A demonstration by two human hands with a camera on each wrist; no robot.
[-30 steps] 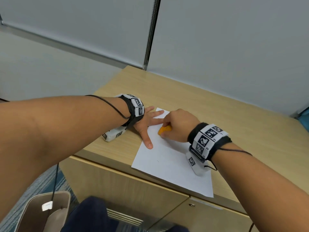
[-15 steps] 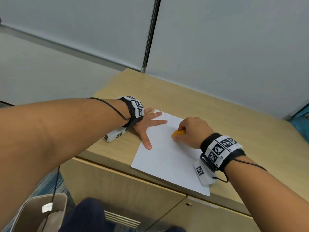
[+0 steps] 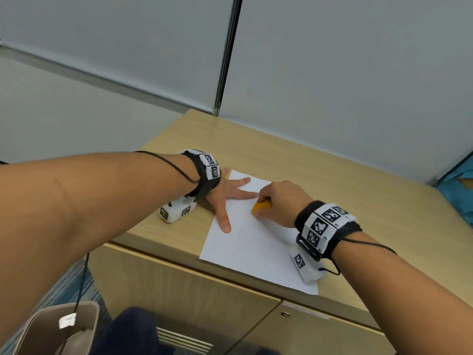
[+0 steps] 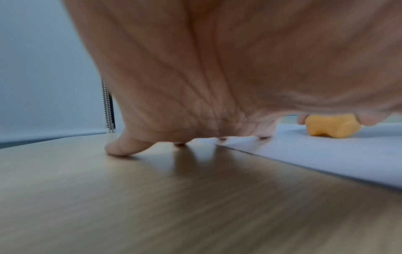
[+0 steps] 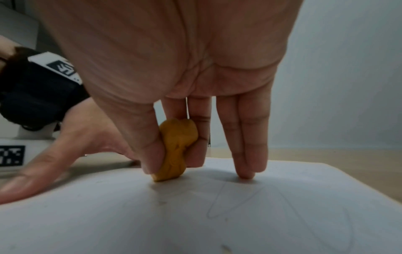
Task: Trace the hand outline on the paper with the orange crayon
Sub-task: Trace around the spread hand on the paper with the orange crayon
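Observation:
A white sheet of paper [image 3: 256, 242] lies on the wooden cabinet top [image 3: 345, 190]. My left hand [image 3: 227, 198] rests flat at the sheet's left edge, fingers spread, thumb pointing toward me. My right hand [image 3: 279, 206] pinches a chunky orange crayon [image 3: 261, 208] between thumb and fingers, its tip on the paper just right of the left hand's fingers. In the right wrist view the orange crayon [image 5: 176, 151] touches the paper [image 5: 195, 214] beside the left hand's thumb [image 5: 32, 177]; two fingertips also rest on the sheet. The left wrist view shows the crayon [image 4: 332, 127] beyond my palm.
The paper's near corner reaches the cabinet's front edge [image 3: 230, 275]. Grey wall panels [image 3: 332, 73] stand behind the top. A beige bin [image 3: 58, 329] sits on the floor at lower left. Something blue [image 3: 458, 190] lies at the right edge.
My right hand with the crayon drew away to the right half a second ago and has now come back left, close to the left hand's fingers. The left hand stayed flat.

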